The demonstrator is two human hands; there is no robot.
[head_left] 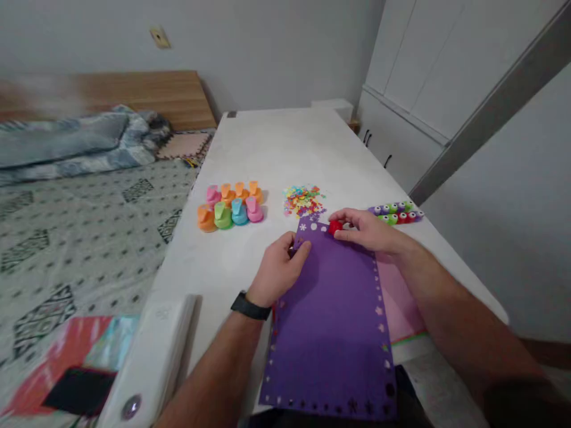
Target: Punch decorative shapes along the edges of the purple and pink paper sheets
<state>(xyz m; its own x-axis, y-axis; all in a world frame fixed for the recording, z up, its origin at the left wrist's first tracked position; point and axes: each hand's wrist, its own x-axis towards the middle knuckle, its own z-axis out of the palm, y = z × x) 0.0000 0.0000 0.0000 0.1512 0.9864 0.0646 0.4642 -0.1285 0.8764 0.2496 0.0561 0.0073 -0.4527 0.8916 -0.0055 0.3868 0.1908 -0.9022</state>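
Observation:
A purple foam sheet [332, 324] with small shapes punched along its edges lies on the white table [285, 148] in front of me. My left hand [280, 270] pinches its upper left edge with the fingers curled. My right hand [368, 230] is closed on a small red punch [335, 226] at the sheet's top edge. A pink sheet [399, 303] lies under the purple one on the right.
Several coloured craft punches [231, 207] are grouped at the table's left. A pile of confetti cut-outs [304, 200] lies beyond the sheet. A row of small punches [396, 213] sits at the right. A bed [80, 196] is left, white cabinets [414, 89] right.

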